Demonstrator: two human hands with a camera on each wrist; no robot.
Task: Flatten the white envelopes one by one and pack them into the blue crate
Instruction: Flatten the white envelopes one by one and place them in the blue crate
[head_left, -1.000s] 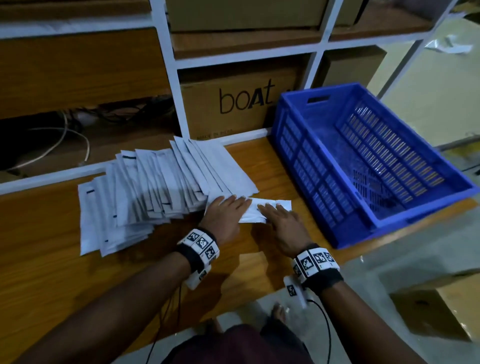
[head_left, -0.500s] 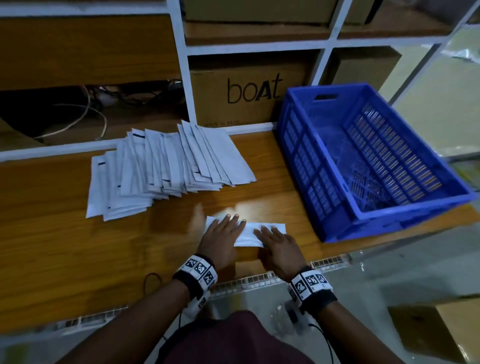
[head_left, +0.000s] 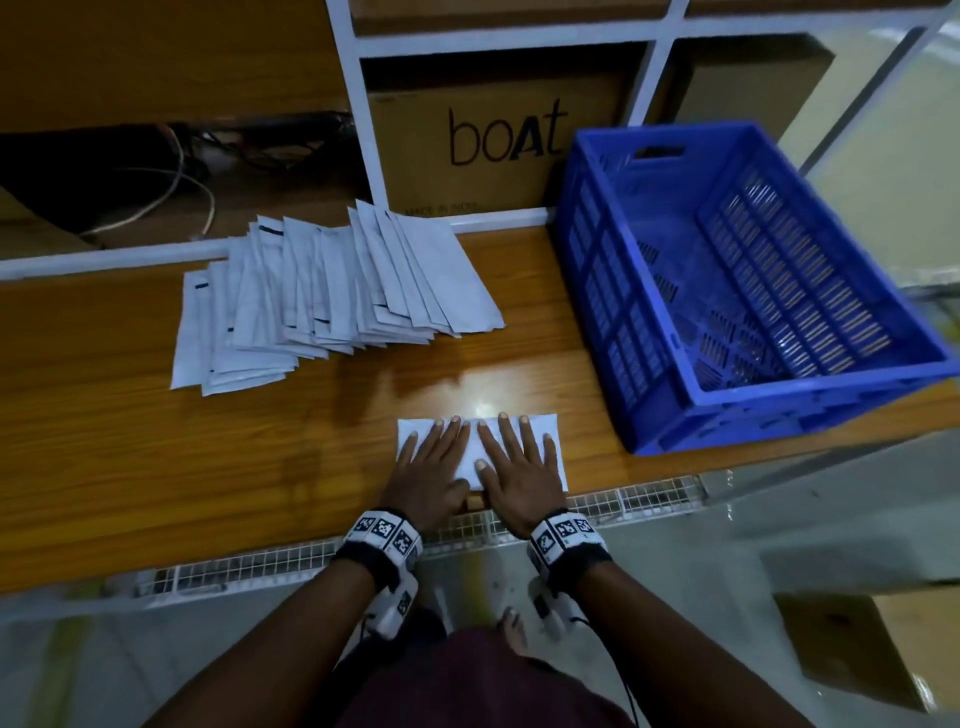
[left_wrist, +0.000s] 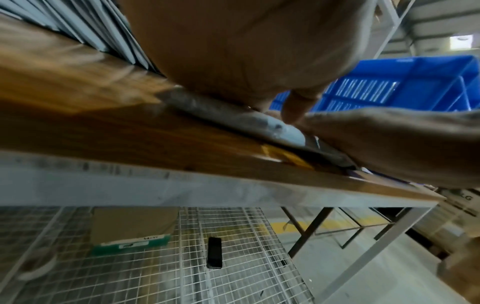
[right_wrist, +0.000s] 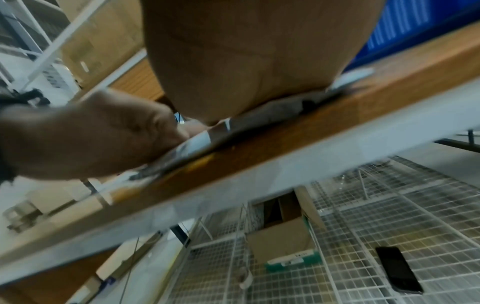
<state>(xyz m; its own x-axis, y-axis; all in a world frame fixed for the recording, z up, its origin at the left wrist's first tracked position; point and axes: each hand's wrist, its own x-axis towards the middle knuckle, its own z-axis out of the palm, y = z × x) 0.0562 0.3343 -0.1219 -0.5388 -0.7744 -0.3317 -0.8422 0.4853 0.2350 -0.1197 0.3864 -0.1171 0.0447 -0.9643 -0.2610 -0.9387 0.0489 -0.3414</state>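
While under both hands (head_left: 483, 473), envelope (head_left: 553, 441) seemingly flat.

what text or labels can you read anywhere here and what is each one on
"boAt": large black letters on the cardboard box in the shelf behind the table.
"MADE IN ...": small print along that box's lower edge; the rest is blurred.
"LG": partly visible on a carton at the right edge of the left wrist view.
Handwritten mark on the white strip of the green-edged box under the table: too blurred to read.
Wristband markers: patterns, no words.
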